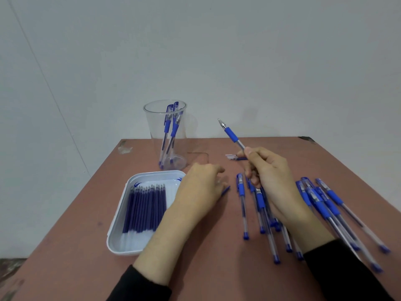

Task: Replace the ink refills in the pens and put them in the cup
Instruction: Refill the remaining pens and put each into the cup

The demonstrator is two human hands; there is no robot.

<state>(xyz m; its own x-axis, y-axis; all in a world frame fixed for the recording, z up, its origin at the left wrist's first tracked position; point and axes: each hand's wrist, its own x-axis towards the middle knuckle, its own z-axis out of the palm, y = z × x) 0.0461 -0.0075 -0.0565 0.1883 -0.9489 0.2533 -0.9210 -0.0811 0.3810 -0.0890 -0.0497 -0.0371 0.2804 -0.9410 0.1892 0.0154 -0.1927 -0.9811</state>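
Observation:
My right hand [271, 177] grips an uncapped blue pen [231, 135] by its clear barrel, metal tip pointing up and to the left above the table. My left hand [200, 187] rests on the table beside the tray, fingers curled over a small blue piece [226, 189] that pokes out at the fingertips. A clear plastic cup [152, 127] stands at the back and holds a few capped blue pens [171, 131]. A white tray [121, 231] at the left holds several dark blue refills [144, 209]. Several capped pens [321, 205] lie heaped under and right of my right hand.
The brown table [217, 257] ends at a grey wall just behind the cup. A couple of loose refills [233, 157] lie behind my right hand. One capped pen [242, 203] lies apart between my hands. The table's left edge runs close to the tray.

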